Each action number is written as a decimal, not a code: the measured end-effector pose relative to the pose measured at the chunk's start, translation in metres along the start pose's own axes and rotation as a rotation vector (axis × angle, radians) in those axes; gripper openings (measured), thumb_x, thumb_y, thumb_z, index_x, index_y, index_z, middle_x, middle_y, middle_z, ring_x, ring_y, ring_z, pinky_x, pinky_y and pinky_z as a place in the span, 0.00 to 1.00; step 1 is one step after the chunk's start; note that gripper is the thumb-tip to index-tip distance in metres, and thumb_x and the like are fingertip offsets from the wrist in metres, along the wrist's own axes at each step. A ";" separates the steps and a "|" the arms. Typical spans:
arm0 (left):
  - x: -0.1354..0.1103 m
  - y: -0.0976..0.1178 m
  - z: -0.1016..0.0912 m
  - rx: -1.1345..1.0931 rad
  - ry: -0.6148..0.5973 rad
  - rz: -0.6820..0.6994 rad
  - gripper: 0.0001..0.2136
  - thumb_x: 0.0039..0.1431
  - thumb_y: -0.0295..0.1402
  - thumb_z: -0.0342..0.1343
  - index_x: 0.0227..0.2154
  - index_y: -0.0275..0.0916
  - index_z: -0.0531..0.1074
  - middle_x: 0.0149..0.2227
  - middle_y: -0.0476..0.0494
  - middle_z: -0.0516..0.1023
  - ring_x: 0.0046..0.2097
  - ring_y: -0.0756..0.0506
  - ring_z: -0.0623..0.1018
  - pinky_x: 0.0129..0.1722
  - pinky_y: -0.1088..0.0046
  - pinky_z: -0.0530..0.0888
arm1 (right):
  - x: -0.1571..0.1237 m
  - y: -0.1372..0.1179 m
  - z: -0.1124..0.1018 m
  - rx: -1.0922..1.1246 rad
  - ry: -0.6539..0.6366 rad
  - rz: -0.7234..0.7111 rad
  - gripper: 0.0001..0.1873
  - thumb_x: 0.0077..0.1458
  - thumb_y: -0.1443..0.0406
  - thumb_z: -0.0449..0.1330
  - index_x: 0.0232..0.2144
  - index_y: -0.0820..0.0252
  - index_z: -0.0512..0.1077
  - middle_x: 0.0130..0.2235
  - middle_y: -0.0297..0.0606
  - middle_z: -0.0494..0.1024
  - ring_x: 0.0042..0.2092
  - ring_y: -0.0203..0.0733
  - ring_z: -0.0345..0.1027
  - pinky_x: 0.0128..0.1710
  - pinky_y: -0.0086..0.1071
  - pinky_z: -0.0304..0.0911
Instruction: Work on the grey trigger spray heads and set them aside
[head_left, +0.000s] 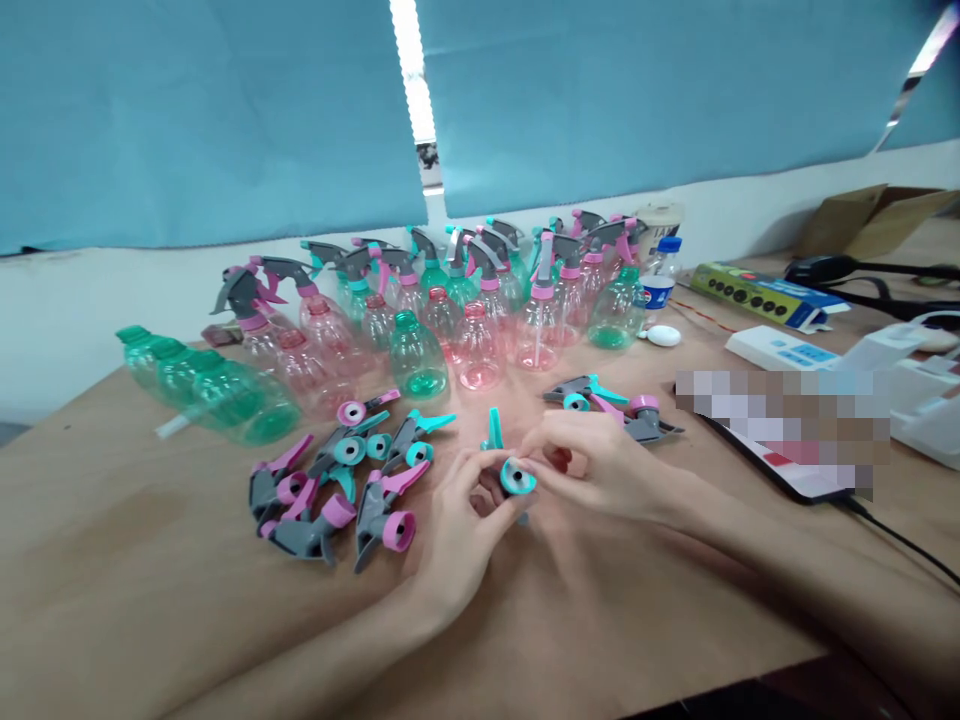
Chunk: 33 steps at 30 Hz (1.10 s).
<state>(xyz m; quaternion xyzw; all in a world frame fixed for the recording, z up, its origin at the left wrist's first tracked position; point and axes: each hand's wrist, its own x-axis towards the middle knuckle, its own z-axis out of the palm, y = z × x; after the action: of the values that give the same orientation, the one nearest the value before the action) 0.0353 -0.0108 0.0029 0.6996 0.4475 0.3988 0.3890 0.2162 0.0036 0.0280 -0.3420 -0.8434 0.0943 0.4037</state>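
My left hand (469, 500) is closed around a grey and turquoise spray trigger head (517, 477), its round collar facing me. Against the collar's upper right edge, the fingers of my right hand (592, 460) are pinched together; whether they grip the collar or something small is hidden. Left of my hands lies a loose pile of grey trigger heads with pink or turquoise parts, among them a pink-collared one (386, 520). Past my right hand rest a turquoise trigger head (577, 395) and a pink one (645, 420).
Green and pink clear bottles stand behind, such as an open pink bottle (480, 350); several carry trigger heads. Green bottles (247, 400) lie at left. At right are a phone (787, 440) with a cable, a power strip (780, 350), a green box (757, 295) and a Pepsi bottle (660, 280).
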 end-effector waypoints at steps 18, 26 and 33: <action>0.000 -0.002 -0.001 0.017 -0.034 0.004 0.11 0.56 0.30 0.58 0.42 0.41 0.73 0.33 0.50 0.67 0.30 0.51 0.69 0.27 0.76 0.67 | -0.021 0.000 0.020 -0.105 0.007 0.072 0.13 0.60 0.66 0.52 0.31 0.62 0.75 0.24 0.35 0.77 0.24 0.34 0.66 0.25 0.28 0.56; -0.001 -0.002 -0.001 -0.004 -0.128 -0.006 0.10 0.56 0.27 0.57 0.41 0.42 0.74 0.34 0.50 0.69 0.30 0.51 0.69 0.28 0.76 0.67 | -0.023 0.000 0.025 0.102 -0.028 0.195 0.10 0.60 0.65 0.51 0.33 0.62 0.72 0.25 0.34 0.76 0.23 0.32 0.64 0.25 0.26 0.57; 0.001 0.000 0.000 -0.016 -0.133 -0.053 0.08 0.52 0.27 0.60 0.37 0.41 0.74 0.33 0.50 0.69 0.30 0.50 0.69 0.28 0.76 0.68 | -0.022 0.002 0.023 0.190 -0.109 0.264 0.13 0.63 0.62 0.49 0.30 0.61 0.68 0.23 0.31 0.71 0.22 0.31 0.61 0.24 0.25 0.55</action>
<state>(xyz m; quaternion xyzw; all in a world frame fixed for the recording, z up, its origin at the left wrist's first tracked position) 0.0355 -0.0097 0.0034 0.7094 0.4357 0.3445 0.4338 0.2097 -0.0066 -0.0020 -0.4045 -0.7990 0.2443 0.3718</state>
